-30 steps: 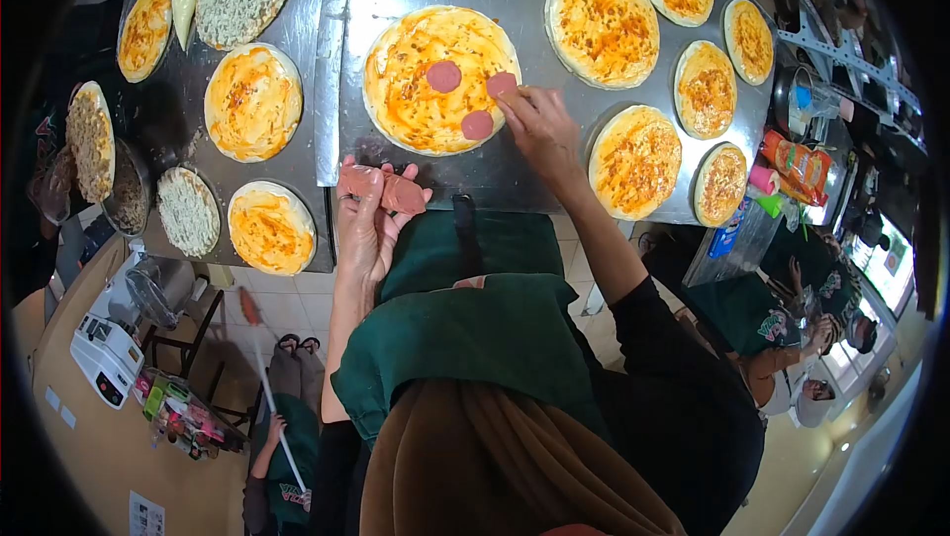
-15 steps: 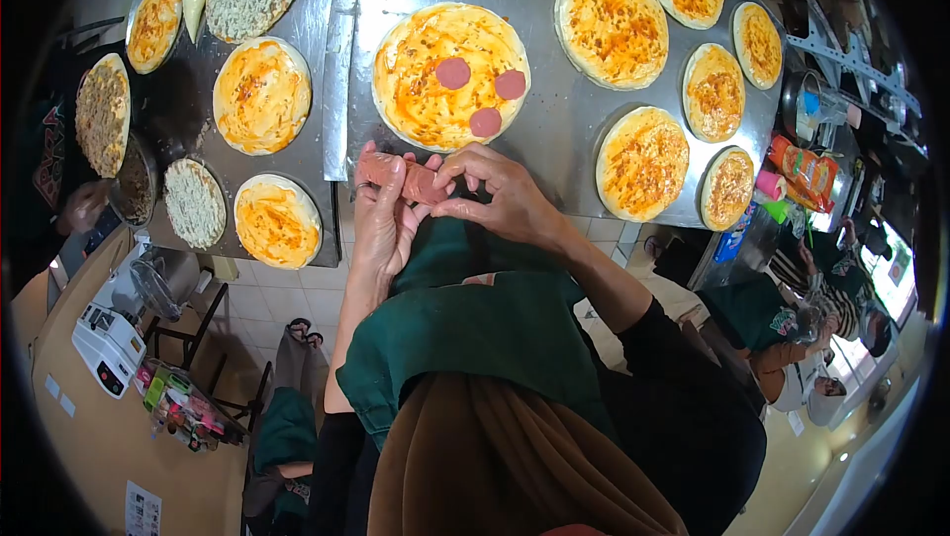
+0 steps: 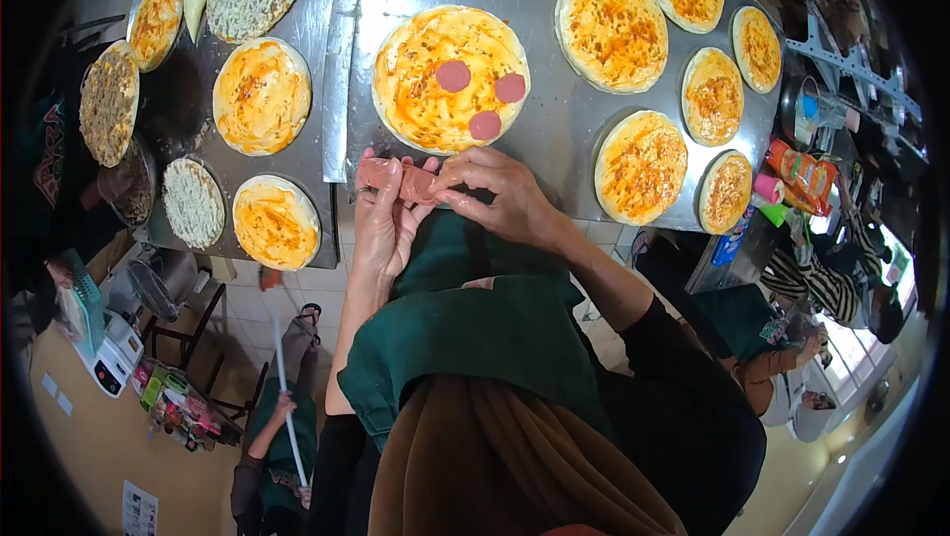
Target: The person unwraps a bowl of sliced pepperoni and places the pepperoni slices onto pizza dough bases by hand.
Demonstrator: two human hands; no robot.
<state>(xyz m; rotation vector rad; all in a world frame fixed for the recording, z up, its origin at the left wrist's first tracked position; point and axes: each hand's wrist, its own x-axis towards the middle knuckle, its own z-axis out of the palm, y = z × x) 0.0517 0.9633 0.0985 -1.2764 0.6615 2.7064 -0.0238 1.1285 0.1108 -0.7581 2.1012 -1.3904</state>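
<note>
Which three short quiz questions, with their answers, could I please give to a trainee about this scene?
1. How many round, sausage-like pink slices lie on the round dough base with yellow and orange spread, nearest the right hand?
2. True or false: the right hand lies flat on the grey metal table.
3. What does the left hand hold?
A) a long silver spoon
B) a stack of pink slices
C) a clear plastic bag

Key
1. Three.
2. False; it is at the stack in the left hand.
3. B.
</note>
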